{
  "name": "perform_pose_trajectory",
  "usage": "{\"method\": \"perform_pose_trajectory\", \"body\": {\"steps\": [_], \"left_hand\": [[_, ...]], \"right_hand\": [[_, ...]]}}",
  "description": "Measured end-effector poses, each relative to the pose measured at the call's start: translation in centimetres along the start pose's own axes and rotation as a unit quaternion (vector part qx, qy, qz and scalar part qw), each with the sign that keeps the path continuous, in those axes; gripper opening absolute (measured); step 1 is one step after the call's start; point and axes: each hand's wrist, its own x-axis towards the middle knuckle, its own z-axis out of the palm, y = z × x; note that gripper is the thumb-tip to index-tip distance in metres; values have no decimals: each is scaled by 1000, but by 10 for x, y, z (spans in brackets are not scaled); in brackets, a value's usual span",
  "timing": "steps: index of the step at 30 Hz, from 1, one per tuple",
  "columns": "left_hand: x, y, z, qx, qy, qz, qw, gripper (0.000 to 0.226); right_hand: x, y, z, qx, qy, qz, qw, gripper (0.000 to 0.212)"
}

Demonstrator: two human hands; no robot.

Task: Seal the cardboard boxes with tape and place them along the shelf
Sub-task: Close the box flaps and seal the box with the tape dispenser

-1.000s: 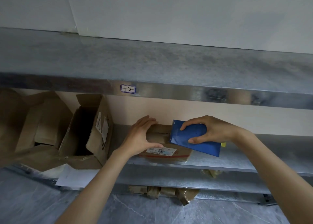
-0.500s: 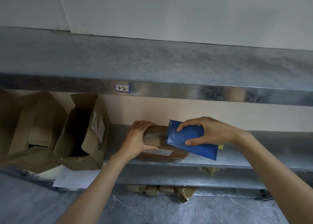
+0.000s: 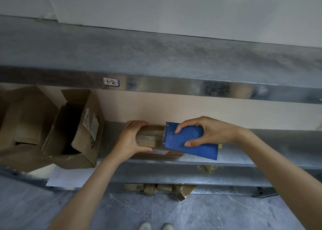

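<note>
A small flat cardboard box (image 3: 151, 139) lies on the middle metal shelf (image 3: 244, 160), with brown tape on its top and a white label on its front. My left hand (image 3: 129, 141) grips the box's left end, thumb on the front edge. My right hand (image 3: 207, 131) holds a blue tape dispenser (image 3: 190, 142), its metal-edged mouth resting on the box's right part. The dispenser hides the right end of the box.
Left of the small box an open cardboard box (image 3: 75, 130) lies tipped on its side, and another open box (image 3: 19, 121) is at the far left. White paper (image 3: 69, 175) sticks out under them. Cardboard scraps (image 3: 156, 188) sit beneath the lowest shelf. An upper shelf (image 3: 156, 55) overhangs.
My left hand has closed from resting open on the box top to gripping its left end. The dispenser has shifted slightly left over the box.
</note>
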Motion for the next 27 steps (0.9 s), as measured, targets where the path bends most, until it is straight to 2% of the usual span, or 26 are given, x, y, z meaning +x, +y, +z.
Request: {"method": "perform_pose_trajectory", "body": {"steps": [7, 27], "left_hand": [[0, 3, -1, 13, -4, -5, 1000, 84], [2, 4, -1, 31, -9, -6, 999, 84]], "right_hand": [[-7, 4, -8, -3, -12, -22, 1000, 35], [-75, 56, -41, 40, -2, 8, 999, 35]]}}
